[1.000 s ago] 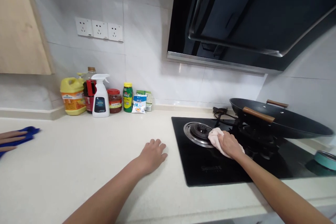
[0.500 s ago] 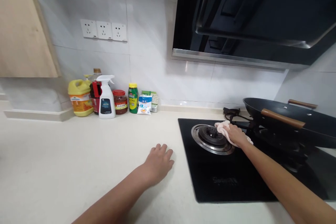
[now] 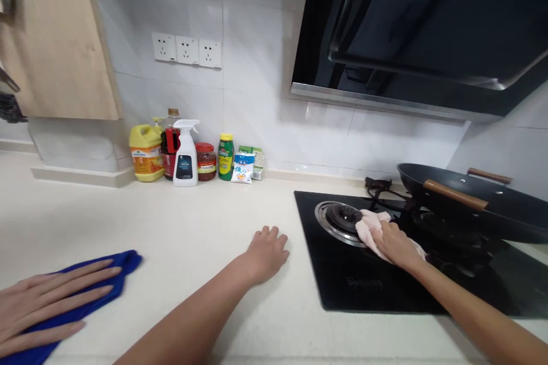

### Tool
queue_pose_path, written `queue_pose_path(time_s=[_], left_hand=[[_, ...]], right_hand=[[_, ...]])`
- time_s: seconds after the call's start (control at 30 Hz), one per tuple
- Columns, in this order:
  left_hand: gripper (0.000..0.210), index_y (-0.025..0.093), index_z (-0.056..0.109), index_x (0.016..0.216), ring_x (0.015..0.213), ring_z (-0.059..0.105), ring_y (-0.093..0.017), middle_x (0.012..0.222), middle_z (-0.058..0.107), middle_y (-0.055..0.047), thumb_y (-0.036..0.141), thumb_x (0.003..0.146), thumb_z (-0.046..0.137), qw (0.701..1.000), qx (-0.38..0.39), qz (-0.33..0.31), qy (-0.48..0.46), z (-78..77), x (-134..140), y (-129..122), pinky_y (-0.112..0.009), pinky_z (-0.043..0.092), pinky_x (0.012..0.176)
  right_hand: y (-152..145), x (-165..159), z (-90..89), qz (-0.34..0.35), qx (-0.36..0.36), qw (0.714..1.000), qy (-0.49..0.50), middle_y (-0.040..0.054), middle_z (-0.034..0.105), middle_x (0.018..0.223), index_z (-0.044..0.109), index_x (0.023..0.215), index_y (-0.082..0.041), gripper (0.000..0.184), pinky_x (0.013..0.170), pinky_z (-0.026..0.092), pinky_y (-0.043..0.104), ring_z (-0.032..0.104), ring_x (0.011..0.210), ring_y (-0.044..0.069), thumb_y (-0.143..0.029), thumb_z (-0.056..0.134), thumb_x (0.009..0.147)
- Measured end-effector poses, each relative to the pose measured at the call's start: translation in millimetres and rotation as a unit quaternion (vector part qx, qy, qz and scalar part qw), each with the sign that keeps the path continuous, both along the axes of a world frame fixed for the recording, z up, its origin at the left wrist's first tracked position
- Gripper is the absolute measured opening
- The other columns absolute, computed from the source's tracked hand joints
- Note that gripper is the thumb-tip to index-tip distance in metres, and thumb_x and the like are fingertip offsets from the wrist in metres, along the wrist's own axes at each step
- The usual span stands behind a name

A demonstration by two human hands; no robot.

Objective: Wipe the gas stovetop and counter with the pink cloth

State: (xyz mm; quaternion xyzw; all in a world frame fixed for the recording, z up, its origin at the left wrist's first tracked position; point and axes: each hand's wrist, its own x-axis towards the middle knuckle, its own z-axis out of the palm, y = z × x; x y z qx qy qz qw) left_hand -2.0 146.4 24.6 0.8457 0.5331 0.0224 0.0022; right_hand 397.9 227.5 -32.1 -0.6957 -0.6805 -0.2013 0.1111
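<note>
My right hand [image 3: 396, 244] presses a pale pink cloth [image 3: 371, 227] onto the black gas stove [image 3: 359, 291], at the right side of the round burner [image 3: 342, 218]. Its fingers are closed over the cloth, which partly covers the burner's metal ring. My left hand [image 3: 266, 255] rests palm down on the white countertop [image 3: 188, 239], left of the stove. Its fingers are slightly bent and apart, with nothing in them.
At the lower left, another person's hand [image 3: 47, 299] lies flat on a blue cloth [image 3: 126, 265]. A black wok [image 3: 509, 205] with wooden handles sits on the stove's right side. Along the wall stand a spray bottle [image 3: 185, 154], a yellow jug [image 3: 146, 151] and seasonings. A range hood [image 3: 411, 40] hangs above.
My right hand has drawn the pink cloth slightly right and toward me, off part of the burner. The other person's hand with the blue cloth has come into view at left as the view shifted.
</note>
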Motion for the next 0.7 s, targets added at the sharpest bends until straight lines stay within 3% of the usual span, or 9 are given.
queue_pose_path(time_s=[0.13, 0.3, 0.53, 0.7], left_hand=[[0.039, 0.015, 0.056, 0.125, 0.115, 0.05, -0.032, 0.128, 0.054, -0.016, 0.031, 0.102, 0.029, 0.999, 0.011, 0.01, 0.034, -4.3, 4.3, 0.6, -0.045, 0.042, 0.095], [0.039, 0.016, 0.056, 0.125, 0.113, 0.05, -0.031, 0.128, 0.055, -0.015, 0.03, 0.102, 0.028, 0.999, 0.016, 0.011, 0.041, -7.1, 6.5, 1.6, -0.046, 0.042, 0.094], [0.037, 0.015, 0.057, 0.122, 0.111, 0.05, -0.033, 0.125, 0.056, -0.017, 0.028, 0.101, 0.029, 0.999, 0.026, 0.004, 0.031, -13.5, 5.5, 5.7, -0.048, 0.042, 0.093], [0.035, 0.017, 0.057, 0.12, 0.112, 0.049, -0.032, 0.125, 0.055, -0.015, 0.03, 0.101, 0.031, 0.999, 0.047, -0.006, 0.022, -23.4, 2.7, 9.8, -0.047, 0.042, 0.093]], right_hand=[[-32.6, -18.6, -7.8, 0.045, -0.006, 0.999, -0.015, 0.0184, 0.06, 0.117, 0.058, 0.129, -0.017, 0.044, 0.088, 0.042, 0.042, 0.058, 0.104, 0.031, -0.044, 0.044, 0.096], [-48.6, -58.4, -4.8, 0.097, 0.001, 0.995, 0.007, 0.0158, 0.06, 0.119, 0.06, 0.126, -0.021, 0.044, 0.089, 0.042, 0.043, 0.057, 0.102, 0.03, -0.048, 0.044, 0.096], [-44.1, -109.0, 11.4, 0.18, -0.001, 0.984, -0.003, 0.0151, 0.059, 0.124, 0.063, 0.122, -0.023, 0.041, 0.091, 0.041, 0.044, 0.054, 0.102, 0.03, -0.048, 0.042, 0.097], [-25.0, -142.1, 24.9, 0.196, -0.011, 0.98, -0.024, 0.0163, 0.059, 0.122, 0.061, 0.123, -0.018, 0.044, 0.092, 0.039, 0.043, 0.053, 0.102, 0.03, -0.048, 0.038, 0.099]])
